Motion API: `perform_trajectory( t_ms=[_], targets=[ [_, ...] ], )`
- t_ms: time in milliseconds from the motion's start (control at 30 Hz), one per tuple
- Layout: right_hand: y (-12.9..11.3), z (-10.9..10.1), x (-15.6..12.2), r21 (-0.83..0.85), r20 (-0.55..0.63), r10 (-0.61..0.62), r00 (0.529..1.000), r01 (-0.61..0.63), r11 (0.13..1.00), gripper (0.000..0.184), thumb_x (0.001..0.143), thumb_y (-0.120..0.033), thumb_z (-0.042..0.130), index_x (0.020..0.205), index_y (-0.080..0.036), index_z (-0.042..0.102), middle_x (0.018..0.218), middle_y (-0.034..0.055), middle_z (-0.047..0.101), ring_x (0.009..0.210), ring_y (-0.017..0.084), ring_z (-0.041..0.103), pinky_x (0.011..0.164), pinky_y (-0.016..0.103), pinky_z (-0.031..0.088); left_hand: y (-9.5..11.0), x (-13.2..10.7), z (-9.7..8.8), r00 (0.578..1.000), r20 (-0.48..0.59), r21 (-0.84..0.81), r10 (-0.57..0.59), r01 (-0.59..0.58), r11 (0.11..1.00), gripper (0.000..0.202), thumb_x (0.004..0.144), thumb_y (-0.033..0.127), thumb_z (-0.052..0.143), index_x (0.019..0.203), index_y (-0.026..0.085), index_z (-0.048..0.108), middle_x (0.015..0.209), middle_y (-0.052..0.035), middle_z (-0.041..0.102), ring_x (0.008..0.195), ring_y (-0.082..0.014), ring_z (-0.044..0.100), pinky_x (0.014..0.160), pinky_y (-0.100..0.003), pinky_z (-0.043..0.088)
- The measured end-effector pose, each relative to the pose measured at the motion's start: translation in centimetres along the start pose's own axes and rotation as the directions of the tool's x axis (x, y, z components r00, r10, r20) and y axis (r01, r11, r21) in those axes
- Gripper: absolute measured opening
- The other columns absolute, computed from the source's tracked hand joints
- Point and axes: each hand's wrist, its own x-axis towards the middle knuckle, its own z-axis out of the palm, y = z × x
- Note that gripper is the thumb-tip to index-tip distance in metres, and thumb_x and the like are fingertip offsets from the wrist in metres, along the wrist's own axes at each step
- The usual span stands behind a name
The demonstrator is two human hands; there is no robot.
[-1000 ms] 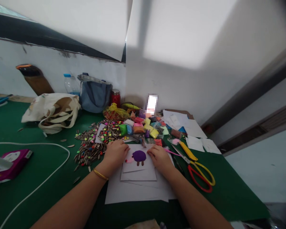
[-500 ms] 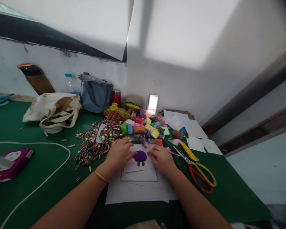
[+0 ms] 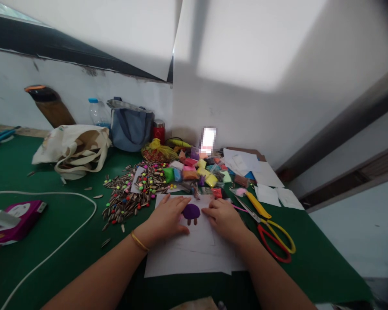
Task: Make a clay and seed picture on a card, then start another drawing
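A purple oval of modelling clay with two short brown legs lies on white paper. Flat on the sheets at its left is my left hand, fingers stretched and thumb spread below the oval. My right hand rests at the paper's right side. Its index finger points toward the oval with a small gap between, while the other fingers are bent. Nothing shows in either hand.
Sunflower seeds and coloured beads are heaped left of the paper. Packets of coloured clay lie behind it. Red-and-yellow scissors and a yellow cutter lie at right. A white cable and bags are at left.
My left hand has flattened and spread its fingers, its thumb moving down from the oval's edge to below it. My right hand is nearly where it was, with its index finger straighter.
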Motion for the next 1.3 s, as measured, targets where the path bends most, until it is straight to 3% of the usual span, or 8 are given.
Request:
perform_trajectory(
  t_ms=[433,667,933,1300],
  targets=[
    [0.3,0.3,0.1,0.027,-0.011,0.011,1.000,-0.011,1.000,0.026,0.084,-0.014,0.061,0.099,-0.027,0.076,0.089,0.0062,0.064,0.088,0.022,0.055,0.080,0.036,0.041,-0.1,0.0,0.1,1.000,-0.010,-0.014,0.003,-0.003,1.000,0.093,0.064,0.051,0.080,0.143,0.027,0.038,0.141,-0.0120,0.054,0.133,-0.0321,0.046,0.116,-0.057,0.014],
    [1.7,1.0,0.2,0.124,-0.123,0.038,0.992,-0.023,0.992,0.032,0.077,-0.004,0.056,0.097,-0.020,0.076,0.094,0.0079,0.067,0.092,0.022,0.059,0.082,0.036,0.045,0.0,0.0,0.1,1.000,-0.015,-0.003,0.003,-0.003,1.000,0.093,0.064,0.052,0.080,0.143,0.026,0.037,0.141,-0.0127,0.053,0.134,-0.0331,0.044,0.116,-0.058,0.010],
    [1.4,2.2,0.5,0.166,-0.124,0.039,0.992,-0.018,0.986,0.016,0.089,-0.021,0.062,0.097,-0.021,0.076,0.089,0.0067,0.066,0.087,0.020,0.058,0.081,0.033,0.047,0.2,0.2,0.0,0.997,0.064,0.026,-0.048,0.046,0.999,0.098,0.064,0.056,0.078,0.145,0.024,0.033,0.146,-0.0130,0.048,0.138,-0.0337,0.038,0.117,-0.058,0.004],
    [1.4,2.7,0.6,0.236,-0.116,0.090,0.989,-0.060,0.970,0.007,0.083,-0.014,0.068,0.084,-0.021,0.070,0.089,0.0039,0.063,0.088,0.020,0.057,0.081,0.032,0.045,0.0,0.1,0.1,0.996,0.076,0.027,-0.054,0.052,0.998,0.098,0.066,0.058,0.075,0.147,0.026,0.029,0.148,-0.0117,0.046,0.139,-0.0334,0.036,0.118,-0.055,0.002]
  ],
)
